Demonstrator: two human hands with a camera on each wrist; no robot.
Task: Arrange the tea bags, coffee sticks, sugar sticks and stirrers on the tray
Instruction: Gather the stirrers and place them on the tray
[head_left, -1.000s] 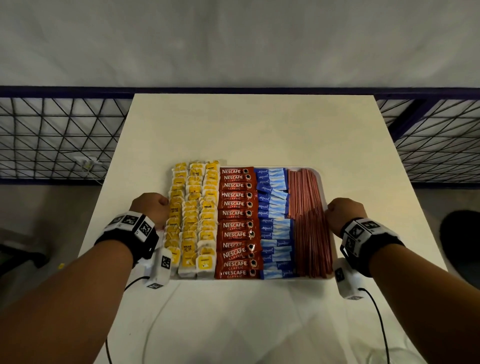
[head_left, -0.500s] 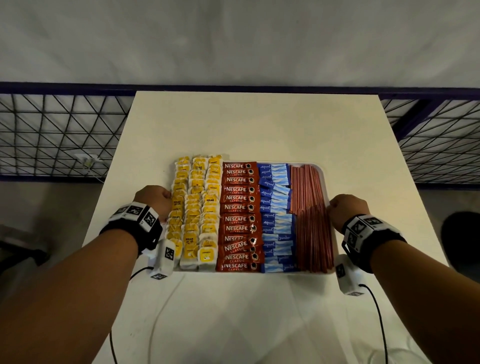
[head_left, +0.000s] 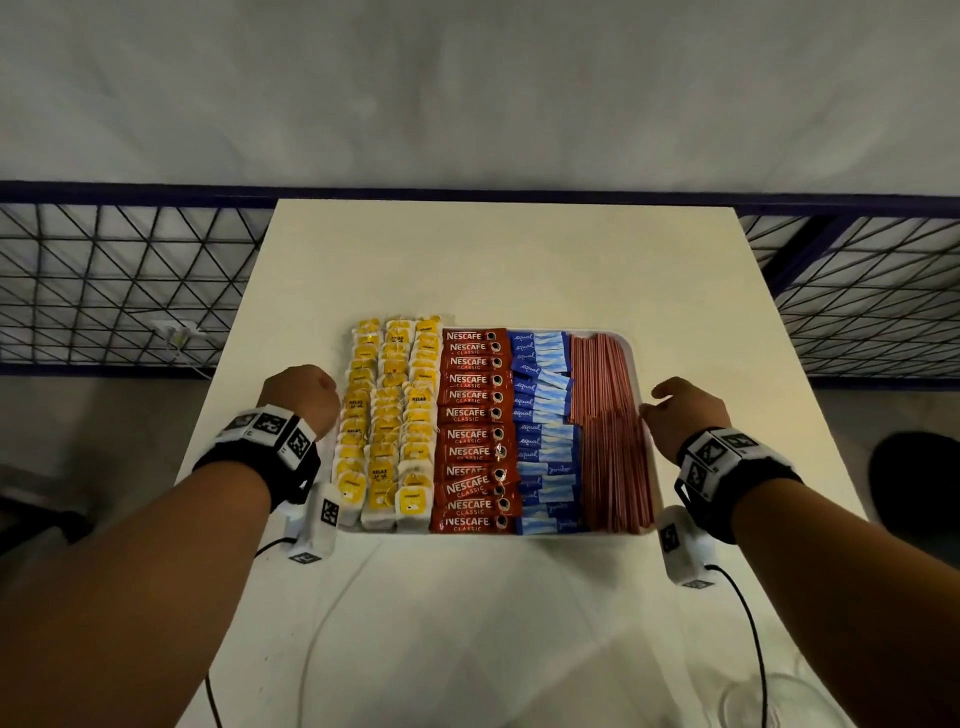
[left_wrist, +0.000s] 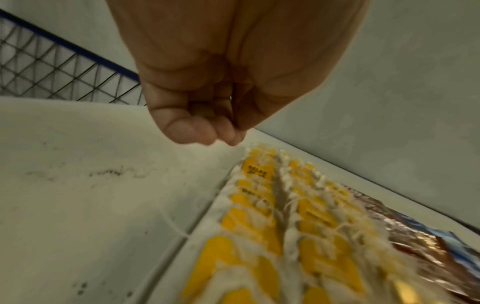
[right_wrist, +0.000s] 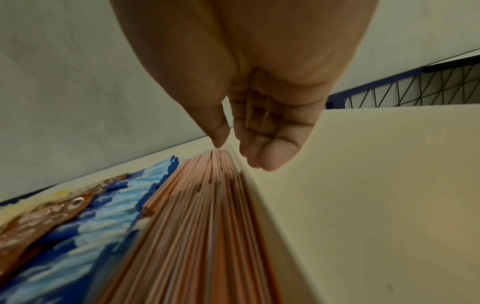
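From the head camera, the tray (head_left: 638, 358) sat on the white table (head_left: 509, 260), filled in four bands: yellow tea bags (head_left: 388, 415) at the left, red coffee sticks (head_left: 475, 428) next, blue sugar sticks (head_left: 543, 431), then stirrers (head_left: 610, 431) at the right. Half a second earlier both hands had been closed on the tray's side rims; now the left hand (head_left: 301, 397) sat just beside the left rim as a loose fist, and the right hand (head_left: 683, 410) had loosened, fingers spreading off the right rim. The tray had also stopped shifting away from the person. I judged this as a release after a last positioning nudge, with the arranging done. From the left wrist, the left hand (left_wrist: 207, 98) hung above bare table beside the tea bags (left_wrist: 257, 226), fingers curled together on nothing. From the right wrist, the right hand (right_wrist: 259, 133) was relaxed, fingers (right_wrist: 275, 156) nearly straight and apart from the thumb, just over the far ends of the stirrers (right_wrist: 207, 226), clasping nothing.
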